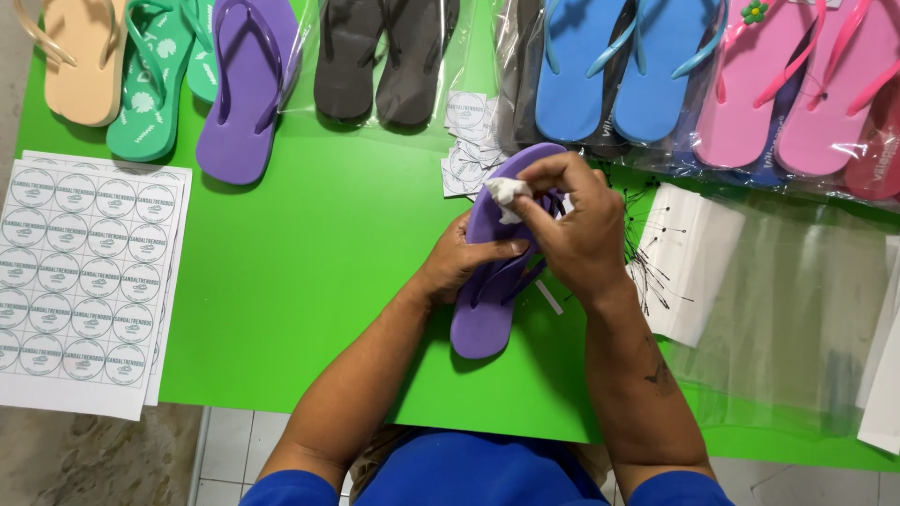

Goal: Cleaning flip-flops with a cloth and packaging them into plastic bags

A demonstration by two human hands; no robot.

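On a bright green table (309,281) with a smooth matte surface, seen from above, a person works on a purple flip-flop (487,314). The sandal is a flat, rounded oval of foam with thin rubbery straps, lying near the table's front edge, its toe pointing away from the person. The left hand (459,262) is closed around the sandal's left edge at mid-length, thumb laid across the top of the sole. The right hand (577,230) rests over the toe end, its fingers pinched together on a small white charm (506,195), a lumpy, soft-looking piece held against the strap.

Along the far edge runs a row of other sandals: a peach flip-flop (80,61), a mint green pair (155,80) with pale printed shapes, a single purple sandal (246,89) matching the held one, a dark grey pair (380,61) in a clear glossy bag, a blue pair (609,66) also bagged, and pink pairs (797,89) in crinkled plastic, one carrying a small green flower ornament (754,11).

At the left lie white sticker sheets (80,272) covered in neat rows of round labels. A few loose square labels (467,141) sit just beyond the held sandal. To the right, thin black plastic fasteners (652,248) are scattered beside a white paper stack (694,262), with clear empty bags (797,319) lying flat further right.
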